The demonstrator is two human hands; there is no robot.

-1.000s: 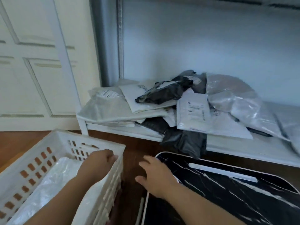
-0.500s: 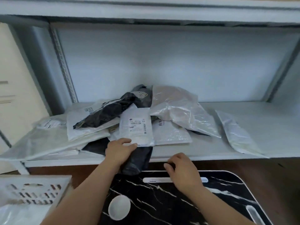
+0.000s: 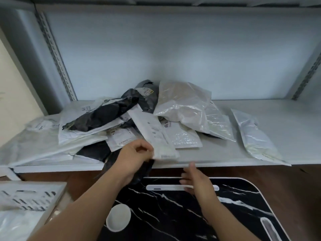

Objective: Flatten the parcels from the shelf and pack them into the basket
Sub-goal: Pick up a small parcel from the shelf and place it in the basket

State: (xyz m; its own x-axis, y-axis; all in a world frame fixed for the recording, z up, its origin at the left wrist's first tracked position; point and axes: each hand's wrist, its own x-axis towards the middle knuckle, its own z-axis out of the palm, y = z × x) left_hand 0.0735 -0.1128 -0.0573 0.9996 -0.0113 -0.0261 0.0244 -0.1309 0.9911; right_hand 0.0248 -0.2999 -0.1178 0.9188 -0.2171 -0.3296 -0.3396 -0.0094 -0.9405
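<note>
Parcel, now pinched by left hand, has slid off the pile toward six o'clock; right hand waits open, flattening next.

Pale blue-white back wall, brown wooden floor, cream wall at left

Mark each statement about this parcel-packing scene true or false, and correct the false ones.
1. The left hand grips a white parcel at the shelf's front edge. True.
2. The right hand holds a black parcel. False: it holds nothing, fingers open above the black marbled board.
3. The white basket stands on the shelf. False: it sits below, at lower left.
4. One white parcel lies apart, right of the pile. True.
</note>
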